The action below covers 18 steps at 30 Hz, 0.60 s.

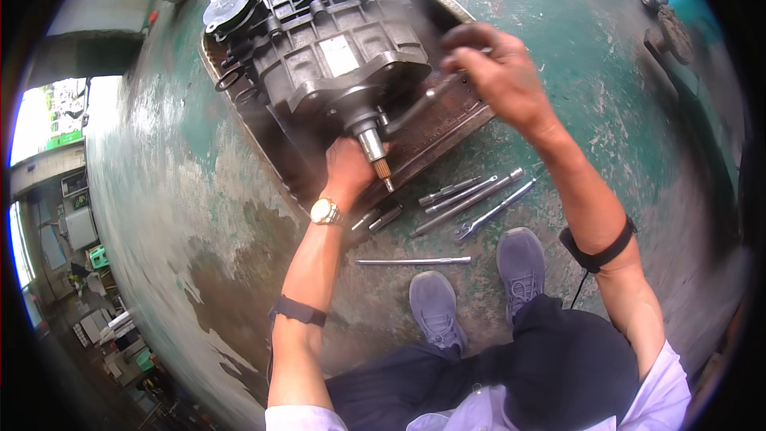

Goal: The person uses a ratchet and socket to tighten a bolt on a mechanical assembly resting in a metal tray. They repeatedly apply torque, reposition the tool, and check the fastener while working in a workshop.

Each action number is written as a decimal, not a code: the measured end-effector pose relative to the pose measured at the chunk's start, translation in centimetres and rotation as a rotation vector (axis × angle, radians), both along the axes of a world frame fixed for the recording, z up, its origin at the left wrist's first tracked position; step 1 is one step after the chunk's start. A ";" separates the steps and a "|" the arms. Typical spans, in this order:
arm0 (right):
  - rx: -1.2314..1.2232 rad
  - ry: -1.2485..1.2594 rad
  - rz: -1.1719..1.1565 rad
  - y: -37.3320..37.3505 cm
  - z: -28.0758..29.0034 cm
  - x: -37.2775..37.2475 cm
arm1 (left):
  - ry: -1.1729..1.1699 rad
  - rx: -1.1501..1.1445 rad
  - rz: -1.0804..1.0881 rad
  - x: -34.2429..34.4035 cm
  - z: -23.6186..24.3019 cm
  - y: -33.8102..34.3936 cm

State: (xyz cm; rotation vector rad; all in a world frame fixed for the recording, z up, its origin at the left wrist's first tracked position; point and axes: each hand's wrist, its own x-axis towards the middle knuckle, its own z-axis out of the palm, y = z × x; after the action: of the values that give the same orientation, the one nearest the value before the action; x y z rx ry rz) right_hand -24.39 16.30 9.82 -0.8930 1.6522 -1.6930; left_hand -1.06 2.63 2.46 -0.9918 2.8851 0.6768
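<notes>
A grey metal gearbox (351, 40) rests in a rusty metal tray (471, 116), its splined input shaft (373, 144) pointing towards me. My left hand (349, 166) reaches in behind the shaft, and its fingers are hidden there. A blurred dark metal bar (411, 110) slants from beside the shaft up to the right. Past the bar's upper end, my right hand (499, 72) is raised over the tray's right side with its fingers curled. A small shiny spot shows among those blurred fingers; what they hold cannot be made out.
Several wrenches and bars (479, 199) lie on the worn green floor in front of the tray, with sockets (379, 217) nearby. A long thin bar (413, 261) lies just ahead of my shoes (437, 307). Cluttered shelving (96, 271) stands far left, and a teal machine (702, 72) at right.
</notes>
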 end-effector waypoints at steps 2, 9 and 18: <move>0.463 0.336 -0.158 2.0 -2.0 -2.4 | 0.048 0.025 -0.030 0.4 -0.6 -0.1; 0.182 0.099 -0.236 2.0 -1.0 -0.4 | 0.002 -0.021 0.016 0.6 -1.0 -0.1; -0.202 0.705 0.230 -3.8 4.1 5.7 | 0.009 -0.027 -0.032 -0.1 -1.4 -0.4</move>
State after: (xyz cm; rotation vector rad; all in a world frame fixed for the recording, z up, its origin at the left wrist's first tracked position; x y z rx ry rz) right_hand -18.73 12.45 13.89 -1.8618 1.7123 -1.4855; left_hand -1.11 2.28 1.05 -0.9457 2.9190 0.6441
